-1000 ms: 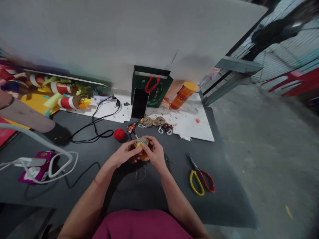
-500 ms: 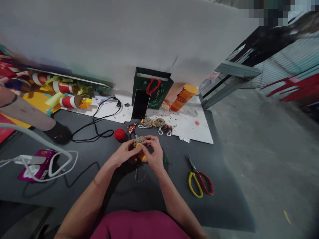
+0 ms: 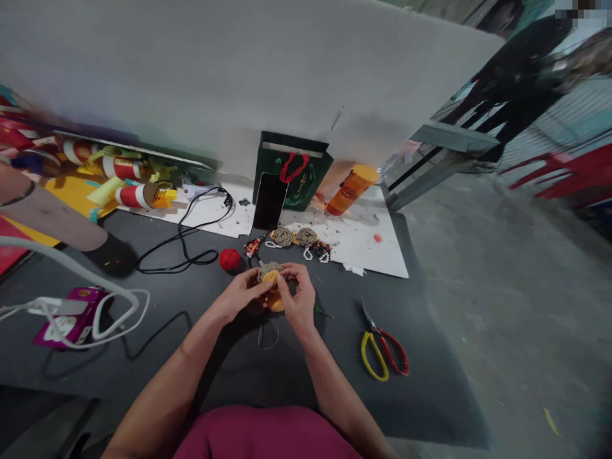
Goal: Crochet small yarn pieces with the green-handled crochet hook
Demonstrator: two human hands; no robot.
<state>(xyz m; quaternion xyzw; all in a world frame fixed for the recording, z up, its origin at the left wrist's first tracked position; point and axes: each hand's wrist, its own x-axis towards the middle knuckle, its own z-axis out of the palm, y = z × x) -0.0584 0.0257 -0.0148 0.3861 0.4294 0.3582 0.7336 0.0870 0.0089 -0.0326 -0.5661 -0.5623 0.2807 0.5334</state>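
Note:
My left hand [image 3: 241,294] and my right hand [image 3: 297,297] meet over the table, both closed with fingertips pinching a small piece of handwork. It shows a coiled brown cord rosette [image 3: 270,268] at the top and a yellow part [image 3: 270,277] between the thumbs. Below the fingers is an orange-yellow piece [image 3: 274,302]; whether it is joined to the rosette is unclear. Just left of the hands sits a red ball [image 3: 230,259]. Beyond them lies a strip with two similar brown rosettes [image 3: 306,237] and white beaded loops. Thin thread [image 3: 270,338] trails below the hands.
Red-and-yellow-handled scissors [image 3: 382,347] lie at right. A phone [image 3: 270,201] leans on a green paper bag [image 3: 299,172], near an orange cylinder [image 3: 352,189]. Black cable [image 3: 182,239], a purple box [image 3: 71,319] and white cables are left. A person [image 3: 516,76] is at upper right.
My right thumb and fingers have shifted slightly right, showing more of the yellow part. The person at upper right has moved. Things on the table stay put.

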